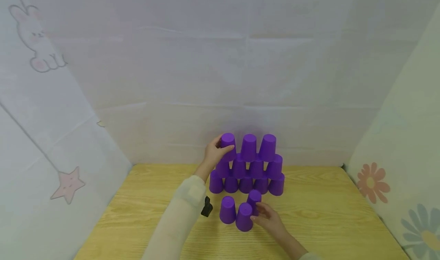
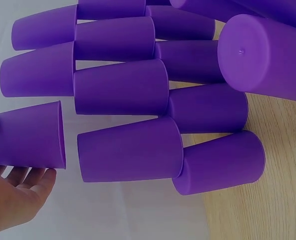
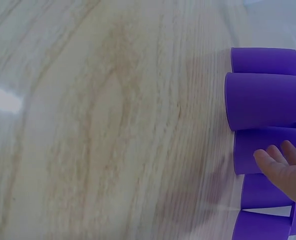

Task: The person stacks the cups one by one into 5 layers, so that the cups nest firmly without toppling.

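My left hand [image 1: 214, 153] grips an upside-down purple cup [image 1: 228, 147] at the upper left of a cup stack. In the left wrist view, a small gap separates this held cup [image 2: 25, 135] from the second-row cup [image 2: 130, 150]. Two more cups, one of them a purple cup [image 1: 249, 147], stand in the same top row, over two wider rows. In front of the stack are three loose upside-down cups. My right hand [image 1: 271, 220] is beside two of these, the front cup [image 1: 244, 217] and the rear cup [image 1: 254, 200], its fingers loosely extended; contact is unclear.
A third loose cup [image 1: 227, 210] stands to the left of that pair. Near it on the wooden table [image 1: 137, 214] lies a small black object [image 1: 207, 207]. The pale back wall [image 1: 172, 80] rises close behind the stack.
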`<state>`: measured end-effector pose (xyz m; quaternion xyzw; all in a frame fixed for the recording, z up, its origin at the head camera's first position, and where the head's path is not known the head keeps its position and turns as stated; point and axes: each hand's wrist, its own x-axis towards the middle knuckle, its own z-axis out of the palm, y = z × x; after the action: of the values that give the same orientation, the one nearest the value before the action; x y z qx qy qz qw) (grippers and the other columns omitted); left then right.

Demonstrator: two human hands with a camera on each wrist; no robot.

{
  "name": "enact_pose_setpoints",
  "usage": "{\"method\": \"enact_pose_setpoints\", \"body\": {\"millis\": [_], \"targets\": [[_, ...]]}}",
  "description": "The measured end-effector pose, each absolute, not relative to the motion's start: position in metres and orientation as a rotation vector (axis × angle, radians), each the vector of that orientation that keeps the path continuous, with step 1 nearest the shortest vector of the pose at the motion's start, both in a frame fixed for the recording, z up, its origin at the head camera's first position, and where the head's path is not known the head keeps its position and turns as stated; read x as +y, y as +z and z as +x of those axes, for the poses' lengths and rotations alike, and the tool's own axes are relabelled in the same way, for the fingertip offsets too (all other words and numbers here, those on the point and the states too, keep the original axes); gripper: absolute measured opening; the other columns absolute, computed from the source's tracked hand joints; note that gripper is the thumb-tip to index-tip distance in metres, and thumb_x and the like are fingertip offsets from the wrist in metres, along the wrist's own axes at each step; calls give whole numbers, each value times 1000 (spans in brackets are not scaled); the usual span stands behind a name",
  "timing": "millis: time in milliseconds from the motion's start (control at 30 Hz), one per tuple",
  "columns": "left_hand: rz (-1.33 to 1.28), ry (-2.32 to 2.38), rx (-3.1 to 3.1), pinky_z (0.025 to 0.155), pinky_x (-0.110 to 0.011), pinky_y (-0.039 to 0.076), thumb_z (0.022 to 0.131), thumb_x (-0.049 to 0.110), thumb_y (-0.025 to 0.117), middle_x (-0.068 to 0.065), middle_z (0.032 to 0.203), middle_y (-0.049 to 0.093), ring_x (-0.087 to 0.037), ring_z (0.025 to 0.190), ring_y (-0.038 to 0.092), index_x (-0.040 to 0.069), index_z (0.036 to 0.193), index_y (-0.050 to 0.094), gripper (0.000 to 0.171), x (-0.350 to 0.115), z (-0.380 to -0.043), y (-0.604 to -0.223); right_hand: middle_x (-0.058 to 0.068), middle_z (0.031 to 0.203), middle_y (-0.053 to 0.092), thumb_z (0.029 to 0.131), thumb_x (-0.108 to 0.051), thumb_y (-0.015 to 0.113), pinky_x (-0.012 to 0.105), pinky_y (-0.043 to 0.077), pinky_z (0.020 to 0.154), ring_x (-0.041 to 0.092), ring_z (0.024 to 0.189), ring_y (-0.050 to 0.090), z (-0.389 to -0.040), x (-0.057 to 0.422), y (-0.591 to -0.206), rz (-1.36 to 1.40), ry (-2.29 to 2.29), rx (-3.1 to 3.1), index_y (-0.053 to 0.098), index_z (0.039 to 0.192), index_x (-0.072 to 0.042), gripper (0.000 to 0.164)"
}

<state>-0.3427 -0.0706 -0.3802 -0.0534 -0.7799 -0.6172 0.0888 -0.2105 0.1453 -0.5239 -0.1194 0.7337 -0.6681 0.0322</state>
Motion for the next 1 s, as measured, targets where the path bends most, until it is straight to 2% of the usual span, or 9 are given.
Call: {"method": "enact_pose_setpoints", "body": {"millis": [267,533,767,1000], "targets": [[-133,-1806,-2339,84,-33,41,73,25,70,-9,112,54,-22,100,50,11,126,44,61,-70,-349,-384,31,111,47,75,-4,65,29,46,77,44,97,47,-207,136,-532,-425,-2050,2227,40,118,13,53],[-130,-1759,-2348,84,-33,41,72,23,71,-10,110,55,-23,99,51,9,124,47,59,-68,-352,-384,30,109,48,74,-1,66,47,39,84,42,98,47,-209,128,-540,-460,-2084,2209,41,116,12,51],[-160,-1727,-2374,85,-34,40,72,22,70,-13,113,53,-25,102,50,6,126,43,62,-65,-353,-385,28,110,48,74,-4,67,43,40,85,39,100,47,-209,124,-542,-432,-2051,2248,42,118,9,52],[-172,-1745,-2363,86,-35,40,73,20,70,-13,112,54,-25,102,50,6,126,43,61,-64,-354,-384,28,109,48,72,-8,69,44,38,86,41,101,46,-211,122,-541,-392,-2011,2310,42,118,9,55]]}}
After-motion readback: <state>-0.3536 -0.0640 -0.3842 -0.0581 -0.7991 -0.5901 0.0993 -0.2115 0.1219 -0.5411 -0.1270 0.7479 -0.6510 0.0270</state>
